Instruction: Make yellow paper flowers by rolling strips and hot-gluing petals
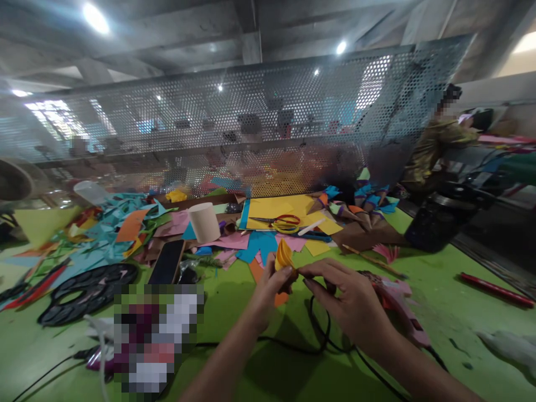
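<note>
Between the fingers and thumb of my left hand (268, 287) is a rolled yellow paper piece (284, 254), petal-like and standing upright. My right hand (345, 296) is closed in a pinch close to the base of that paper; whatever lies between its fingertips is too small to name. A pink glue gun (404, 310) lies just right of my right hand, partly hidden by it. Under my hands a black cord (293, 347) loops over the green table (422, 365). Blue paper (257, 245) and other scraps lie beyond my left hand.
Scissors (288, 221) rest on yellow sheets. A pale cylinder (204, 222), a phone (166, 262), a black palette (90, 296) and a heap of cut paper (113, 220) are leftward. Rightward are paper cones (368, 215), a dark tumbler (439, 215), a red pen (496, 289) and a person (435, 142).
</note>
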Demonstrator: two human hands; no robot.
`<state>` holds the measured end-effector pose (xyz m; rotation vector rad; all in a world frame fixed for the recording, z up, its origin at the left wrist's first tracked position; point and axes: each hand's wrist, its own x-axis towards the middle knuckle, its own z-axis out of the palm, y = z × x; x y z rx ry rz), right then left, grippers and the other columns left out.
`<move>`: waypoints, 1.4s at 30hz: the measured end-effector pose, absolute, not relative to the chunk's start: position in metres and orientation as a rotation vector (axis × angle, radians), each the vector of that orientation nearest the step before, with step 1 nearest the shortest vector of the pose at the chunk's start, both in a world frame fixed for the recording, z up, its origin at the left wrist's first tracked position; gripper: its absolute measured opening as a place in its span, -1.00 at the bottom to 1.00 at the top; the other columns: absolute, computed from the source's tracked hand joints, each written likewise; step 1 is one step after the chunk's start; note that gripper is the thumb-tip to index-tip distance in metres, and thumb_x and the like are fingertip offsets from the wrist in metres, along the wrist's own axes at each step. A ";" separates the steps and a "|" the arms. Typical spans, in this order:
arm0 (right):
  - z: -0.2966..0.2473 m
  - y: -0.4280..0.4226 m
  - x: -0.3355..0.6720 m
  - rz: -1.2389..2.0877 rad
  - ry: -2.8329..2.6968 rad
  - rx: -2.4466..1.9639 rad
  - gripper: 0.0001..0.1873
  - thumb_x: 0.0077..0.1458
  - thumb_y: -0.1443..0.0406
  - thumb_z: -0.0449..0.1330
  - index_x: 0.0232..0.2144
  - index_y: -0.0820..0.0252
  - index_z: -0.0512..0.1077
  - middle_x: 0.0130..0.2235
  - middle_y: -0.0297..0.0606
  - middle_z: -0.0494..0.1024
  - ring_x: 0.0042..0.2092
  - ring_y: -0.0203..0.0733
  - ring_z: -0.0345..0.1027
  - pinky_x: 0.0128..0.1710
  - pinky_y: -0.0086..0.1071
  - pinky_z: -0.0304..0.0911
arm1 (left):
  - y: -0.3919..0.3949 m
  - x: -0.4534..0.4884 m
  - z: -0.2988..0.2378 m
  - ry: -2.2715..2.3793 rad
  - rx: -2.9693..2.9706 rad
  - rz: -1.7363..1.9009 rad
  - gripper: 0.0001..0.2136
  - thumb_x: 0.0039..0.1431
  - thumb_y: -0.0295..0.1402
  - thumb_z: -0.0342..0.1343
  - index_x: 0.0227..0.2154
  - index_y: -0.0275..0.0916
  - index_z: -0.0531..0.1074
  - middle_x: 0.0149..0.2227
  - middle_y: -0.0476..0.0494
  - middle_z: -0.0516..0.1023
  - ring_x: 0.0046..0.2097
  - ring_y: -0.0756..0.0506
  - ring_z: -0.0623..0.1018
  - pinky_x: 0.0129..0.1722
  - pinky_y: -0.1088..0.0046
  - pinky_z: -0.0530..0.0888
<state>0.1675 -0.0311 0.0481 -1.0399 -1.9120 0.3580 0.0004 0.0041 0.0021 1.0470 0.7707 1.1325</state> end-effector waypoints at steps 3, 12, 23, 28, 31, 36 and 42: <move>0.049 -0.030 0.167 0.410 -1.908 -1.027 -0.77 0.17 0.43 0.17 -0.17 0.08 0.51 -0.21 -0.30 0.59 -0.19 -0.22 0.47 -0.19 -0.39 0.34 | 0.003 0.001 0.001 0.746 1.036 1.131 -0.68 0.08 -0.13 0.19 -0.23 -0.21 0.29 -0.39 0.02 0.36 -0.41 0.02 0.31 -0.39 0.47 0.29; 0.048 -0.030 0.165 0.533 -1.888 -1.028 -0.76 0.15 0.45 0.16 -0.19 0.08 0.52 -0.27 -0.31 0.57 -0.25 -0.20 0.45 -0.24 -0.35 0.33 | 0.004 0.000 -0.005 0.758 1.013 1.121 -0.66 0.07 -0.12 0.21 -0.22 -0.20 0.29 -0.35 -0.01 0.36 -0.35 -0.01 0.34 -0.35 0.45 0.32; 0.046 -0.033 0.161 0.421 -1.949 -0.988 -0.75 0.13 0.48 0.13 -0.21 0.10 0.51 -0.27 -0.26 0.56 -0.24 -0.18 0.45 -0.24 -0.34 0.33 | 0.003 -0.002 0.003 0.751 1.106 1.093 -0.60 0.03 -0.09 0.26 -0.17 -0.20 0.31 -0.33 -0.02 0.31 -0.32 -0.02 0.31 -0.35 0.47 0.31; 0.046 -0.035 0.161 0.353 -1.979 -0.980 -0.74 0.14 0.46 0.11 -0.19 0.11 0.50 -0.25 -0.24 0.58 -0.22 -0.16 0.45 -0.23 -0.33 0.34 | 0.002 -0.002 0.001 0.796 1.076 1.121 -0.63 0.04 -0.13 0.23 -0.16 -0.23 0.36 -0.36 -0.02 0.34 -0.34 -0.01 0.31 -0.35 0.46 0.30; 0.048 -0.036 0.163 0.394 -1.935 -1.002 -0.79 0.16 0.43 0.13 -0.20 0.11 0.49 -0.25 -0.25 0.59 -0.24 -0.19 0.46 -0.25 -0.38 0.34 | 0.003 -0.002 0.000 0.798 1.029 1.118 -0.63 0.01 -0.14 0.24 -0.20 -0.26 0.39 -0.36 -0.04 0.38 -0.35 -0.03 0.33 -0.35 0.44 0.31; 0.051 -0.035 0.165 0.454 -1.865 -1.013 -0.83 0.19 0.40 0.13 -0.21 0.10 0.49 -0.23 -0.27 0.60 -0.22 -0.21 0.47 -0.23 -0.41 0.34 | 0.002 -0.002 0.004 0.754 0.910 1.121 -0.63 -0.03 -0.14 0.26 -0.22 -0.26 0.41 -0.37 -0.04 0.43 -0.36 -0.03 0.36 -0.32 0.42 0.33; 0.052 -0.034 0.164 0.467 -1.873 -0.990 -0.79 0.16 0.43 0.14 -0.20 0.10 0.50 -0.24 -0.26 0.60 -0.22 -0.20 0.48 -0.23 -0.39 0.34 | 0.001 -0.002 0.010 0.719 0.859 1.108 -0.65 -0.08 -0.13 0.29 -0.31 -0.26 0.42 -0.42 -0.02 0.44 -0.40 -0.01 0.36 -0.35 0.42 0.32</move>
